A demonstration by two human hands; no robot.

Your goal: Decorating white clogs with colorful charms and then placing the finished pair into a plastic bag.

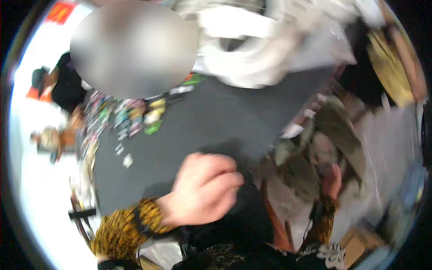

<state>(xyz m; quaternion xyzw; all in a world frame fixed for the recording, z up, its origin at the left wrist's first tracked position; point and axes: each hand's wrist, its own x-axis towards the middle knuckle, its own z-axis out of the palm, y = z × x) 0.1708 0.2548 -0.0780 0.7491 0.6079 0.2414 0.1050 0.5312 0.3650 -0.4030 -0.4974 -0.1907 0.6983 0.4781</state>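
My left hand [204, 189] is curled closed above the near edge of the dark grey table [202, 121]. Black cloth [240, 211] lies right beside and below it. Whatever sits inside the curled fingers, if anything, is hidden. Low on the right, my right hand [332, 181] is at a heap of olive-green cloth [339, 135] beside the table. Its fingers seem closed on the cloth, though motion blur softens them. Both of my sleeves have yellow-and-black patterned cuffs.
Small colourful packs [135, 114] lie in rows on the table's left. White bags [247, 54] stand at its far side. A person in black [67, 83] is at the left; another person's arm [405, 63] shows far right. A cardboard box [357, 243] is at lower right.
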